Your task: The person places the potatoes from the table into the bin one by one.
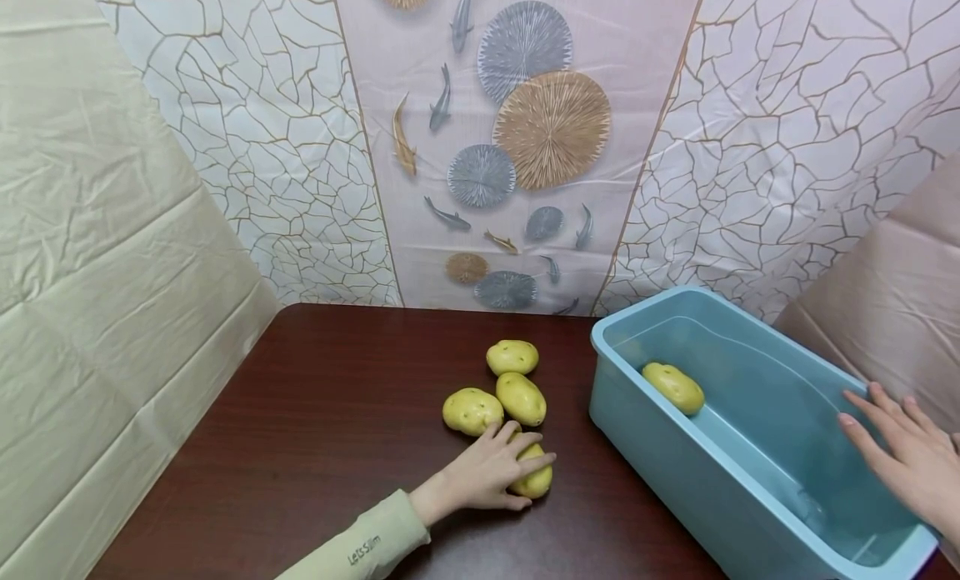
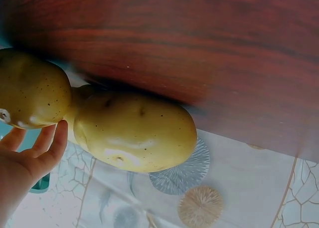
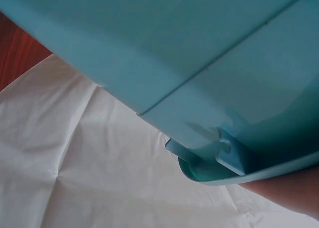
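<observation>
My left hand reaches over the nearest yellow potato, thumb at its near side and fingers spread across its top. In the left wrist view the fingertips touch the underside of this potato, and a second potato sits close by. Just beyond the hand, three more potatoes lie grouped on the table: one at left, one in the middle and one at the back. My right hand lies over the right rim of a blue plastic bin, fingers extended.
One potato lies inside the bin, near its far left wall. The dark wooden table ends at a patterned cloth backdrop. Pale cloth hangs along the left and right sides.
</observation>
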Demonstrator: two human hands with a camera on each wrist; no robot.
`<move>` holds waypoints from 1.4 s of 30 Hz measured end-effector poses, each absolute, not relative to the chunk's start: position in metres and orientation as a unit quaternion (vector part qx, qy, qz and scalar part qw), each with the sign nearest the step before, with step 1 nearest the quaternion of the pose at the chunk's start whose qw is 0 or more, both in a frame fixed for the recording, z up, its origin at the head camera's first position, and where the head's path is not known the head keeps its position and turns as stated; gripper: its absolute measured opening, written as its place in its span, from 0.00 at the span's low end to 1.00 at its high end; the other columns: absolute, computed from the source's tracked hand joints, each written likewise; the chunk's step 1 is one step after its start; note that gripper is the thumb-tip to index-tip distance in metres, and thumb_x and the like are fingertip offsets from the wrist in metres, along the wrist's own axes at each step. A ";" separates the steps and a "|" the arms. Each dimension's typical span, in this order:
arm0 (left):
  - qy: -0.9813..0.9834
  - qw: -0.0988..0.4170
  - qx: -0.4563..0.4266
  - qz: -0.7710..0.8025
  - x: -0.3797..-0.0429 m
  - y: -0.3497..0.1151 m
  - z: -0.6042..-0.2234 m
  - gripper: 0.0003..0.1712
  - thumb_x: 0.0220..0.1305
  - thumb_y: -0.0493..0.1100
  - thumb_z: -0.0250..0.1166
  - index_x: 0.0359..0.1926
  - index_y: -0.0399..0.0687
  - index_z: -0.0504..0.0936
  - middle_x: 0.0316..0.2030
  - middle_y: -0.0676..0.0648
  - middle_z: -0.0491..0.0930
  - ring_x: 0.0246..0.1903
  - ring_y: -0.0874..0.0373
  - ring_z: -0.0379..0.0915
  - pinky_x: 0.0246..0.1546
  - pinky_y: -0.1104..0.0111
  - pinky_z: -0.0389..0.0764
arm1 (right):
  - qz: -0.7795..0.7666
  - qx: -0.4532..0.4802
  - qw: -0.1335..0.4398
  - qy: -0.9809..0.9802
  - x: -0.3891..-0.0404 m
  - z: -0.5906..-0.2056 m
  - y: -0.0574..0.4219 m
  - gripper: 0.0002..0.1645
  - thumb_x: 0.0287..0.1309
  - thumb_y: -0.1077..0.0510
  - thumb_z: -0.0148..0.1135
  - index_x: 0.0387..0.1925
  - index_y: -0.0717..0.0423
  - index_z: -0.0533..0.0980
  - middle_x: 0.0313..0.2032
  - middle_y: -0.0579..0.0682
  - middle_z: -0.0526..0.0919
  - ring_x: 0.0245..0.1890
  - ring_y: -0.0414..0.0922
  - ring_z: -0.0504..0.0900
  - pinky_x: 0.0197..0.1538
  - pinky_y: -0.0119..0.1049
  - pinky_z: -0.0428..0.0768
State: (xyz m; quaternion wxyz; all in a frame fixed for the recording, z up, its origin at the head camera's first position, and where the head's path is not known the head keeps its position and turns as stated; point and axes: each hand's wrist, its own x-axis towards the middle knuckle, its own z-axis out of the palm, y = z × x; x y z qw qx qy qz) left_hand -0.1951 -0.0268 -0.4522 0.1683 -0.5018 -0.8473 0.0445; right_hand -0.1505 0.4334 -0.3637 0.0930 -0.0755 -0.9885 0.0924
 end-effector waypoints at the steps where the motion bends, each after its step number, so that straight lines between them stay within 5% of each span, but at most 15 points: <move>1: -0.848 0.167 -0.502 0.044 -0.195 -0.027 -0.452 0.38 0.49 0.66 0.59 0.61 0.60 0.66 0.56 0.48 0.68 0.50 0.52 0.63 0.46 0.60 0.69 | 0.093 -0.076 0.094 -0.988 -0.150 -0.362 0.431 0.42 0.63 0.36 0.29 0.62 0.69 0.50 0.65 0.67 0.30 0.63 0.66 0.24 0.56 0.68 0.25; 15: -0.850 0.154 -0.502 0.043 -0.194 -0.026 -0.452 0.38 0.49 0.64 0.60 0.61 0.60 0.65 0.56 0.48 0.66 0.51 0.51 0.62 0.45 0.59 0.69 | 0.099 -0.070 0.093 -0.988 -0.145 -0.354 0.424 0.42 0.64 0.37 0.29 0.62 0.69 0.50 0.64 0.68 0.30 0.63 0.67 0.25 0.56 0.68 0.25; 24: -0.850 0.154 -0.503 0.046 -0.195 -0.026 -0.454 0.37 0.50 0.64 0.59 0.61 0.60 0.65 0.56 0.49 0.66 0.49 0.52 0.61 0.45 0.59 0.69 | 0.076 -0.073 0.101 -0.989 -0.175 -0.409 0.485 0.48 0.58 0.30 0.31 0.65 0.63 0.47 0.65 0.64 0.28 0.63 0.64 0.20 0.53 0.66 0.18; 31: -0.848 0.162 -0.503 0.042 -0.195 -0.025 -0.455 0.36 0.50 0.64 0.59 0.60 0.60 0.66 0.54 0.49 0.67 0.47 0.52 0.61 0.45 0.60 0.69 | 0.087 -0.078 0.086 -0.989 -0.155 -0.373 0.444 0.45 0.62 0.34 0.29 0.63 0.68 0.49 0.64 0.67 0.29 0.63 0.66 0.23 0.55 0.68 0.23; 36: -0.848 0.163 -0.502 0.041 -0.195 -0.025 -0.455 0.36 0.50 0.63 0.59 0.60 0.60 0.66 0.53 0.49 0.67 0.47 0.52 0.61 0.44 0.60 0.69 | 0.073 -0.082 0.096 -0.989 -0.167 -0.398 0.468 0.47 0.59 0.31 0.28 0.65 0.64 0.47 0.65 0.64 0.28 0.63 0.64 0.21 0.54 0.66 0.18; 42: -0.851 0.155 -0.501 0.040 -0.194 -0.024 -0.454 0.36 0.51 0.63 0.59 0.60 0.59 0.66 0.54 0.49 0.66 0.48 0.52 0.62 0.42 0.59 0.71 | 0.085 -0.081 0.083 -0.990 -0.156 -0.372 0.444 0.44 0.62 0.34 0.29 0.63 0.68 0.50 0.64 0.67 0.30 0.63 0.66 0.24 0.55 0.68 0.24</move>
